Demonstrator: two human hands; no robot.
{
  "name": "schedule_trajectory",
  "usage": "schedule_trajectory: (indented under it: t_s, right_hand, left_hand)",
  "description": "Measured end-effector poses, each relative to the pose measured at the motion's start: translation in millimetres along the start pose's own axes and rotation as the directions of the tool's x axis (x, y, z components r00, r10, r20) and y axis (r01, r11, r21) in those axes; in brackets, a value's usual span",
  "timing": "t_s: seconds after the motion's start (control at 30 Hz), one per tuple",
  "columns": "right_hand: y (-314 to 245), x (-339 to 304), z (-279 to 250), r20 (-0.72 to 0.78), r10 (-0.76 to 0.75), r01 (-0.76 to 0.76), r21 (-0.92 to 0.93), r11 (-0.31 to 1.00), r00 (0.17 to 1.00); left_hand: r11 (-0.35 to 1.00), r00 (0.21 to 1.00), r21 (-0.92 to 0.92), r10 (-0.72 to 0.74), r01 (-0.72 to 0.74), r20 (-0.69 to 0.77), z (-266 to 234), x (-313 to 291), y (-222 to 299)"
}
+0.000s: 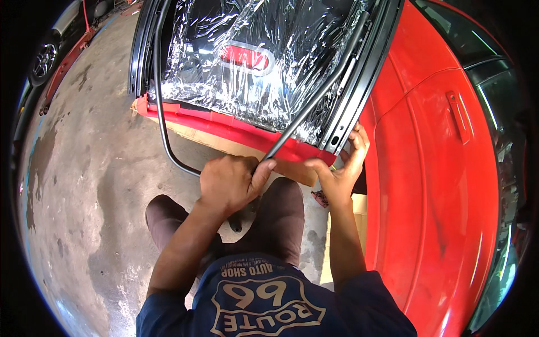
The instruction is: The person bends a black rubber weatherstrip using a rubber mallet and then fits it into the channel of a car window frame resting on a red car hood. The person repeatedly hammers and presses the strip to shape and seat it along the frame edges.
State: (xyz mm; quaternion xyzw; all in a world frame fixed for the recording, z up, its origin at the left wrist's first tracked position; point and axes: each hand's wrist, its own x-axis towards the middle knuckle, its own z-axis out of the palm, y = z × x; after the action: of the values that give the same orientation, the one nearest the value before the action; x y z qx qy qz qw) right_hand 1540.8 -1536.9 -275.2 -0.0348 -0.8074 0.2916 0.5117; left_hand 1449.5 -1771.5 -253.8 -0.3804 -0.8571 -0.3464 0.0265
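Note:
A long black rubber strip (160, 106), like a weatherstrip, hangs in a loop over a black panel (140, 50) covered with clear plastic film (191, 67). My left hand (230, 180) is wrapped round the strip at the bottom of the loop, just off the panel's near edge. From there, one side of the strip runs up across the film to the right. Red covering (224, 124) lies along that near edge. At the near right corner, my right hand (342, 168) grips the panel, with the thumb by the red edge and the fingers on the side.
A red car (426, 157) stands close on my right. Brown cardboard (196, 136) shows under the panel's near edge, and more cardboard (359, 224) lies beside the car. At far left is another vehicle's wheel (46, 60) on the stained concrete floor (84, 185).

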Motion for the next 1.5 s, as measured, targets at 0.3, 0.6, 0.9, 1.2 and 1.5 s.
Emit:
schedule_trajectory:
  t_s: [0.3, 0.6, 0.9, 1.2, 1.5]
  right_hand:
    - [10.2, 17.0, 12.6, -0.153, 0.030, -0.056, -0.166, 0.985, 0.988]
    - [23.4, 30.5, 12.9, -0.097, -0.142, 0.110, -0.282, 0.953, 0.985]
    - [11.5, 34.5, -52.0, 0.224, 0.002, -0.015, 0.057, 0.998, 0.975]
    - [-17.3, 233.9, -33.9, -0.075, -0.322, 0.310, -0.142, 0.940, 0.944]
    - [-25.5, 356.3, 16.8, -0.039, -0.346, 0.289, -0.467, 0.836, 0.937]
  left_hand:
    - [0.995, 0.984, 0.082, -0.077, 0.064, 0.160, -9.1, 10.7, 9.3]
    - [0.996, 0.990, 0.088, -0.032, 0.020, 0.136, -6.6, 3.4, 3.6]
    - [0.994, 0.994, 0.112, -0.030, 0.019, 0.102, 0.2, 3.6, -1.0]
    - [0.991, 0.987, 0.105, -0.094, 0.080, 0.131, -2.6, 2.3, 4.6]
    - [0.992, 0.995, 0.112, -0.061, 0.053, 0.078, 2.8, 3.7, 0.6]
